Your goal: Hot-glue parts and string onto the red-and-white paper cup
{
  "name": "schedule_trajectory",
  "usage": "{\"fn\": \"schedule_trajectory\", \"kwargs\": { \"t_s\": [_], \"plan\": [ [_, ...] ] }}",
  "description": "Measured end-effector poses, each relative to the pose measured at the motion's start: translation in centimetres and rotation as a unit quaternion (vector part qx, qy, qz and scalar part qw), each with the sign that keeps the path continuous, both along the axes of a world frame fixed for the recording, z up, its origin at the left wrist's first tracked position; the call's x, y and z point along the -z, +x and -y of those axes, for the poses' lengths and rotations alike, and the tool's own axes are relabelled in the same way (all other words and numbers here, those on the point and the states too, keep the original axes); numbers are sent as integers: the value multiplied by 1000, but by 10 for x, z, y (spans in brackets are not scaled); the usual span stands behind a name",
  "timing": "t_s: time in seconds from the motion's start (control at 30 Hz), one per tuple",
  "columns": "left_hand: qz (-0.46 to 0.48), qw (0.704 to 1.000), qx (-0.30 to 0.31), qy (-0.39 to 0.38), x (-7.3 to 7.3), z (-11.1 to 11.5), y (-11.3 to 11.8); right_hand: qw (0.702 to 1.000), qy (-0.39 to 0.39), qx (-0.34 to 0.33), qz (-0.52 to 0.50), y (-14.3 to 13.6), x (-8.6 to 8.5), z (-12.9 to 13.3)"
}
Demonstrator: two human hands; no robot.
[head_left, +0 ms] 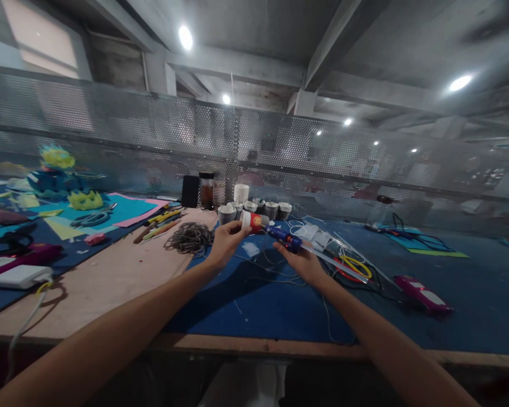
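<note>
In my left hand (229, 242) is a small red and white paper cup (251, 221), tipped on its side with the fingers wrapped round its rim end. My right hand (301, 261) grips a blue glue gun (285, 238), from whose back a long clear glue stick (337, 262) sticks out. The gun's nozzle points at the cup's far end; whether it touches cannot be made out. Behind the cup stand several grey-wrapped cups (227, 213) and a stack of white paper cups (241, 193). A bundle of grey cord (190, 237) lies left of my left hand.
A blue mat (254, 311) covers the bench by a pinkish board (110, 282). Right are yellow cable (356, 265) and a purple power strip (423, 295). Left are pens (163, 221), scissors (91, 218), coloured paper and a white charger (21, 276). A perforated metal screen (186, 130) closes the back.
</note>
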State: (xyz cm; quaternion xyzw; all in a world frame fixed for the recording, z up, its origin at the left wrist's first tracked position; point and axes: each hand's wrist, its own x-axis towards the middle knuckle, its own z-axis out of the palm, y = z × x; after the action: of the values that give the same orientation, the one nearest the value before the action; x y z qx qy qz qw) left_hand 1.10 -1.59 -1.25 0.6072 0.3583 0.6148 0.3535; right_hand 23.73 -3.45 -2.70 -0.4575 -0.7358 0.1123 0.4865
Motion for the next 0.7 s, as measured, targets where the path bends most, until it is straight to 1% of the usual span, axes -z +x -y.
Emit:
{"fn": "schedule_trajectory", "kwargs": {
  "t_s": [0.33,0.7],
  "plan": [
    [32,999,31,-1,8,-9,1,1000,25,7,7,0,0,1],
    [37,999,27,-1,11,-13,-2,999,26,12,30,-1,1,3]
  ]
}}
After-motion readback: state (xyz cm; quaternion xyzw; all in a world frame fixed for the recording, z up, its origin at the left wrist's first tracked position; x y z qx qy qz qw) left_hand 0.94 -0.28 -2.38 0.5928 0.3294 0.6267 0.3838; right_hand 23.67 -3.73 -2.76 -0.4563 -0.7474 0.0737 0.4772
